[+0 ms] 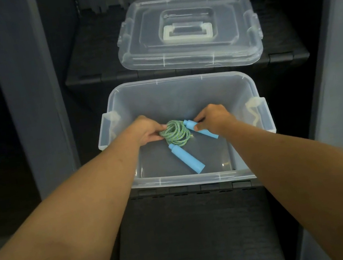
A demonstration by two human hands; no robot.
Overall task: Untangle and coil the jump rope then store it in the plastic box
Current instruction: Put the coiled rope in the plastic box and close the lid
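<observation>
The jump rope is a green-and-blue speckled cord wound into a small coil, with two light blue handles. It hangs low inside the clear plastic box, which stands open. My left hand pinches the coil's left side. My right hand grips one blue handle at the coil's right side. The other blue handle slants down toward the box's front wall, its tip near the floor of the box.
The box's clear lid, with a white carry handle, lies flat behind the box on a dark woven surface. Grey upright panels flank both sides. White latches sit on the box's left and right rims.
</observation>
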